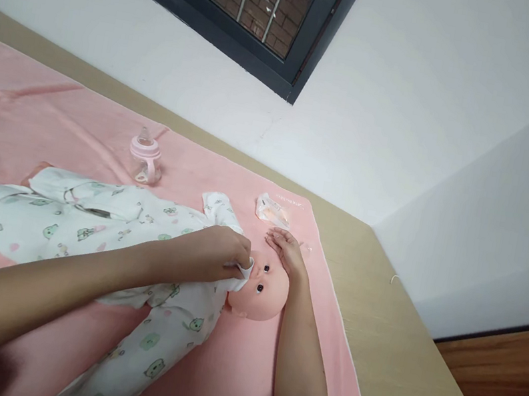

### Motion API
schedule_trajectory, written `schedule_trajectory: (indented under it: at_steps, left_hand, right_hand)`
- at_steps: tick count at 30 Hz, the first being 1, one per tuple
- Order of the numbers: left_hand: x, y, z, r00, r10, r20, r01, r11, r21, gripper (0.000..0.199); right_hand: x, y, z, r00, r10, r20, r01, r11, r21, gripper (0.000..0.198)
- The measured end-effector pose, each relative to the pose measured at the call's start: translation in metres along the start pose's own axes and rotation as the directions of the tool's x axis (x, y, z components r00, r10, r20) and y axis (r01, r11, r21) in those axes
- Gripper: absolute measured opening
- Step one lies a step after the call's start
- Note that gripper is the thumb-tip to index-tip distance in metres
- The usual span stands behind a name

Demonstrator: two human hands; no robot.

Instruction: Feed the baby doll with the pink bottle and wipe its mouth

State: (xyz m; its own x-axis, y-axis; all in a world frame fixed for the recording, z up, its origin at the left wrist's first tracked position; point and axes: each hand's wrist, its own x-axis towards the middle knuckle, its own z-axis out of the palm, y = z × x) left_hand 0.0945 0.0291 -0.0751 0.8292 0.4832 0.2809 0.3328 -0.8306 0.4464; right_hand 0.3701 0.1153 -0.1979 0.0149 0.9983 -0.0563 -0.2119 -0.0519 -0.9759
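Note:
A baby doll (262, 299) lies on its back on a pink mat (239, 363), dressed in a white suit (178, 231) with green animal prints. My left hand (217, 254) is closed, pinching a small white cloth (241, 282) against the doll's mouth and chin. The cloth and hand hide the lower part of the doll's face. My right hand (286, 252) lies against the side and top of the doll's head, its fingers stretched out and holding nothing.
A pink-lidded baby bottle (145, 158) stands on the mat beyond the doll. A small clear plastic packet (272, 211) lies beyond my right hand, with a small clear item (305, 249) beside it. Wooden tabletop (373, 338) borders the mat; a white wall (359, 119) rises behind.

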Motion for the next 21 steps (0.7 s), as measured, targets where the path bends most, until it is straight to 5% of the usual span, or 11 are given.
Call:
schedule_trajectory:
  at_steps: [21]
  left_hand:
    - [-0.0025, -0.0077, 0.0, 1.0, -0.024, 0.005, 0.024, 0.998, 0.065, 0.019]
  right_hand:
    - [-0.0009, -0.0025, 0.0011, 1.0, 0.012, -0.025, -0.013, 1.0, -0.017, 0.035]
